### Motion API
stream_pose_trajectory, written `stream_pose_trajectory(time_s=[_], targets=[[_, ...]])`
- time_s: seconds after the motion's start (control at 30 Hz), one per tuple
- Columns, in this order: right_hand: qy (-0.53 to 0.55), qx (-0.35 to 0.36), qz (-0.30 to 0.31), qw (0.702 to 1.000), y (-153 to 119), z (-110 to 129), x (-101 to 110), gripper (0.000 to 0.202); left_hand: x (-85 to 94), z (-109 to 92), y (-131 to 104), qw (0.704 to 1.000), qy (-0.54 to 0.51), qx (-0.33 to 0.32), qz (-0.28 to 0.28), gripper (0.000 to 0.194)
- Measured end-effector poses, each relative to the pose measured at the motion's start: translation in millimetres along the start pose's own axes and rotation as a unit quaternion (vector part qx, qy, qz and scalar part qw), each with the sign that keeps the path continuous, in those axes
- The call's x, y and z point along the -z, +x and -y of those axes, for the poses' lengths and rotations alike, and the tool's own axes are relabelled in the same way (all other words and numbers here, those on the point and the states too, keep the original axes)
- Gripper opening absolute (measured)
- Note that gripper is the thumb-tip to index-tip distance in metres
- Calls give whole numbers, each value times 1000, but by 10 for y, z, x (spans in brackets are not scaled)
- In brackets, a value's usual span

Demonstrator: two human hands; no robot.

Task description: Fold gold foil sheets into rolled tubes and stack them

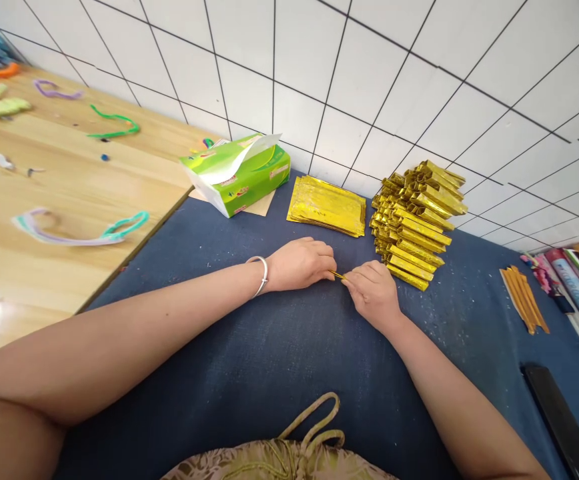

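At left, the edge of the wooden tabletop (144, 177) meets blue cloth (249, 360), which spreads wide between the forearms. The left hand (302, 265) pinches a thin gold strip (338, 275) – gold sheets (327, 205) just beyond – while the right hand's (373, 293) fingertips clamp its other end, near the pile of gold tubes (414, 227); brown strips (525, 300) lie well apart.

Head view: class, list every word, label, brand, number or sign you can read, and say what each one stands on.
None can be read with certainty.
Green tissue pack: small printed marks, too blurred to read.
Books at the right edge: spine markings too small and blurred to read.
Gold sheets: no readable words.
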State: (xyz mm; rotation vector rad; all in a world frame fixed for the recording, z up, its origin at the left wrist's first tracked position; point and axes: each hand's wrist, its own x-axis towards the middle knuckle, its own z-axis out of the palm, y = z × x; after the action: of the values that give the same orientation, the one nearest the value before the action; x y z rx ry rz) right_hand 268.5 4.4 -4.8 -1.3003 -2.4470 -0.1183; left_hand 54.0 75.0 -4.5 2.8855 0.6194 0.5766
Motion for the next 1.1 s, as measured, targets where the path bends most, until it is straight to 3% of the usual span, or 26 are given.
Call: stream_pose_trajectory(time_s=[0.33,0.63,1.1], targets=[[-21,10,19,1000,0,95,-10,18,32,-149,-5,999,39,-20,-5,25],[-39,57,45,997,-41,131,19,18,12,-163,-6,995,6,-97,-9,19],[-44,19,36,998,-23,104,-10,16,17,-80,-31,998,9,-60,6,19]])
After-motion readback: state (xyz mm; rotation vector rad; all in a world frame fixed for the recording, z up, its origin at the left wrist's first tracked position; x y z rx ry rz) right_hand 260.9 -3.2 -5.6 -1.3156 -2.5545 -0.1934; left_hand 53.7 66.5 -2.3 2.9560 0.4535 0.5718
